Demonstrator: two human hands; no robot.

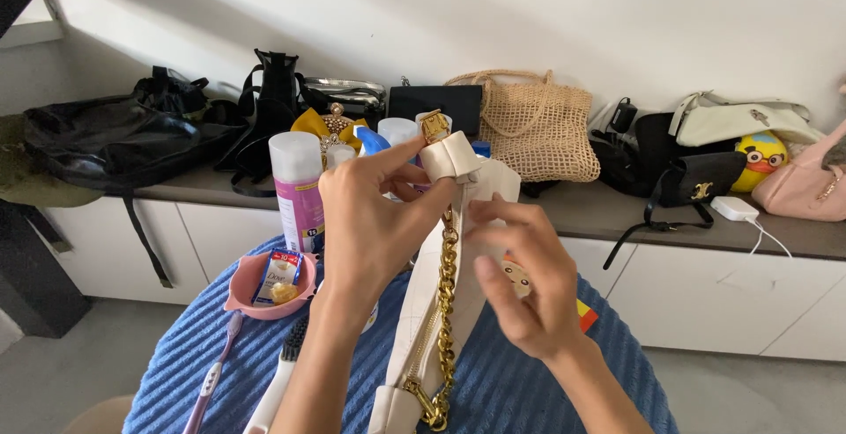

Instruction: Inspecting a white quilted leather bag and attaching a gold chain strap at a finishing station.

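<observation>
My left hand (374, 222) pinches the top strap of a cream handbag (458, 222), held upright over a round table with a blue cloth (529, 390). A gold clasp (434, 126) sits at the top of the strap. A chunky gold chain (447, 328) hangs down the bag's side. My right hand (524, 289) touches the bag's right side at mid-height, fingers curled against it.
On the blue cloth lie a pink bowl (264, 289) with a small packet, a purple toothbrush (211, 372) and a white brush (278, 381). Bottles, one white and pink (297, 187), stand behind my hands. A low shelf (608, 209) carries several bags, a woven one (538, 126) and a yellow toy (760, 156).
</observation>
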